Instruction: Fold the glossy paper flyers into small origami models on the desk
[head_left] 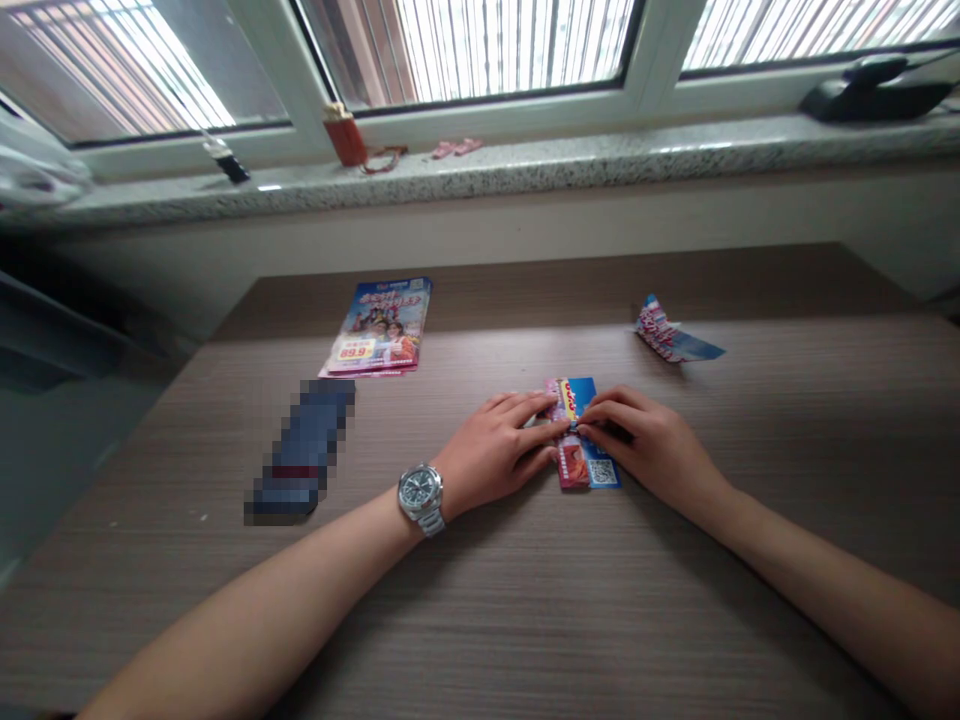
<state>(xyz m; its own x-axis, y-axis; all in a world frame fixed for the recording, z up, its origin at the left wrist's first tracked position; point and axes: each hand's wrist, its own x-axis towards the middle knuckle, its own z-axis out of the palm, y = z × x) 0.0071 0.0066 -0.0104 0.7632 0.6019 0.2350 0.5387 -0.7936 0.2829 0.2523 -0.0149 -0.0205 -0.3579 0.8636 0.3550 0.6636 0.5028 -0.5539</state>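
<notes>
A narrow folded colourful paper flyer (pixel 581 465) lies on the wooden table (pixel 525 600) in front of me. My left hand (pixel 495 450), with a metal watch on its wrist, rests on the flyer's left edge, its fingertips pressing down on the paper. My right hand (pixel 645 440) comes from the right, fingers bent together and pinching the flyer's middle. The two sets of fingertips nearly meet over the fold. Part of the flyer is hidden under my fingers.
A stack of flat flyers (pixel 382 328) lies at the back left of the table. A folded paper piece (pixel 671 335) sits at the back right. A blurred dark object (pixel 304 450) lies left of my hands. A stone windowsill (pixel 487 170) with small items runs behind the table.
</notes>
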